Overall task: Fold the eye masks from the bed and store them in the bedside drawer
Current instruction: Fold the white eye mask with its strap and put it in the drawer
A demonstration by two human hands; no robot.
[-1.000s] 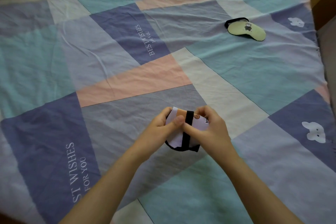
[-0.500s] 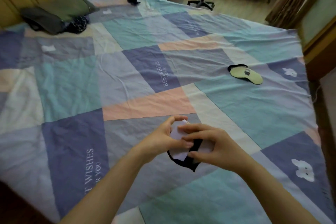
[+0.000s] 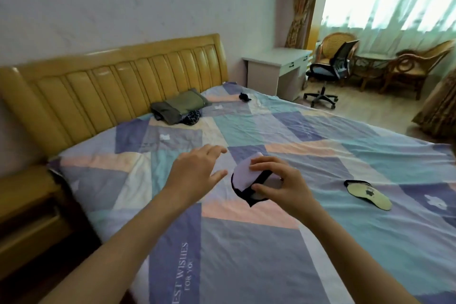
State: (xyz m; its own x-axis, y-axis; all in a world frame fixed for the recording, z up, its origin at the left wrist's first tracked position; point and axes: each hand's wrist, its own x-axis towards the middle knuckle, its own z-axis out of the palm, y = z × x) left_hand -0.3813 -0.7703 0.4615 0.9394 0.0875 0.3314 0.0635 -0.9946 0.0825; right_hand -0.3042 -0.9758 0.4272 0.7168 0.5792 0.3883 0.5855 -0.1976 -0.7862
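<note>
Patchwork bed (image 3: pixel 246 249) lying under me, bedside cabinet (image 3: pixel 32 217) waiting at my left.
I'm pinching the folded eye mask (image 3: pixel 244 176) in my right hand (image 3: pixel 283 185) to keep its fold; my left hand (image 3: pixel 195 173) is hovering spread, holding nothing; another yellow eye mask (image 3: pixel 370 194) is lying unfolded.

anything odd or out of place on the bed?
Nothing damaged or spilled. A yellow eye mask lies unfolded on the bedsheet, apart from the hands. The right hand holds the folded white eye mask; the left hand is off it.
</note>
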